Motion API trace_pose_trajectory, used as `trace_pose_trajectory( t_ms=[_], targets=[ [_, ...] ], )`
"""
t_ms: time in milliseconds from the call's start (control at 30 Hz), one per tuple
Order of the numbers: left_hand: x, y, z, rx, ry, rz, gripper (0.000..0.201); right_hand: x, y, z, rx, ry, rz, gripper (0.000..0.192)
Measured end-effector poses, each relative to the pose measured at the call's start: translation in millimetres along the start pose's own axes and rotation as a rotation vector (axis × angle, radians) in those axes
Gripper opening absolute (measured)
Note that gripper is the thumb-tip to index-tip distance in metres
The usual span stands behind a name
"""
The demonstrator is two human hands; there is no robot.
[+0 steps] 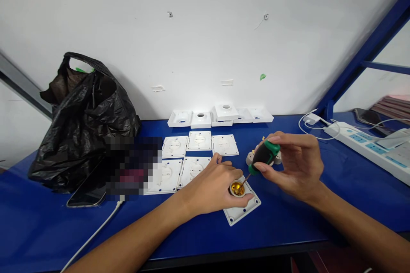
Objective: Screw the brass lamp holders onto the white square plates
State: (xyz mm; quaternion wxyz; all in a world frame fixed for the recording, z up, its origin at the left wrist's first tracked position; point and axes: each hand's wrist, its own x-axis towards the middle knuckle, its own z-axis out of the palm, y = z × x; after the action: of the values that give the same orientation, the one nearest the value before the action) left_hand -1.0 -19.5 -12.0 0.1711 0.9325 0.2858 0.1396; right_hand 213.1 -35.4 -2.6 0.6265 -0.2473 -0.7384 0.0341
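Observation:
My left hand [221, 183] is closed around a lamp socket [237, 188], a white ring with a brass-coloured inside. The socket sits on a square white base plate [245, 212] lying on the blue table. Between thumb and fingers, my right hand [293, 162] grips a short screwdriver [264, 155] with a green and black handle. Its shaft slants down to the left and its tip reaches into the socket; the exact contact point is too small to make out. Behind the screwdriver, a few pale round parts [251, 158] are partly hidden by the right hand.
Several white base plates [199, 140] lie left of and behind my hands. White square covers [201, 120] line the wall. A black plastic bag [89, 123] and a phone [88, 190] with a blurred patch stand at left. A power strip [368, 145] with cables lies right.

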Motion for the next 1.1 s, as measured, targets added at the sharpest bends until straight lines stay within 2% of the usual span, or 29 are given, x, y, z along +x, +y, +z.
trace_pose_trajectory(
  t_ms=[167,533,800,1100],
  targets=[
    [0,1,-0.8,0.017,0.003,0.003,0.046,2,-1,0,0.019,-0.047,-0.025,0.063],
    [0,1,-1.6,-0.022,-0.016,-0.004,0.039,7,-5,1,0.004,0.002,-0.133,0.067],
    [1,0,-0.4,-0.082,-0.021,-0.022,0.046,16,-14,3,0.046,-0.087,-0.175,0.062],
    [0,0,-0.2,-0.072,-0.017,-0.018,0.039,17,-16,2,0.076,-0.133,-0.176,0.065]
  ],
)
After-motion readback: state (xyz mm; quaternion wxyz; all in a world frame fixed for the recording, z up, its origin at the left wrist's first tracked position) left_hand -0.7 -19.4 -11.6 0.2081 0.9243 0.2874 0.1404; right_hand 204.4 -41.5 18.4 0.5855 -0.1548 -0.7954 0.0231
